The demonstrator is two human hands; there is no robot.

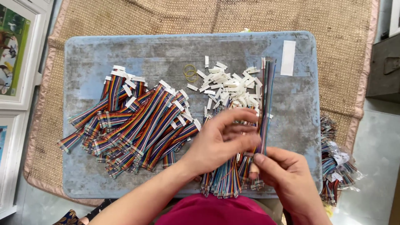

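Observation:
My left hand (221, 139) is raised over a bunch of multicoloured ribbon cables, fingers spread and blurred, fingertips touching one upright ribbon cable (266, 96). My right hand (287, 177) pinches the lower end of that cable between thumb and fingers. Under both hands lies a bundle of ribbon cables (227, 183) at the board's near edge. A loose pile of small white plastic connectors (229, 85) lies just beyond my hands.
A large heap of finished rainbow ribbon cables with white connectors (133, 121) covers the left of the grey-blue board (166, 54). Two yellow rubber bands (191, 73) lie near the connectors. More cable bundles (335, 162) sit off the board's right edge on a woven mat (208, 16).

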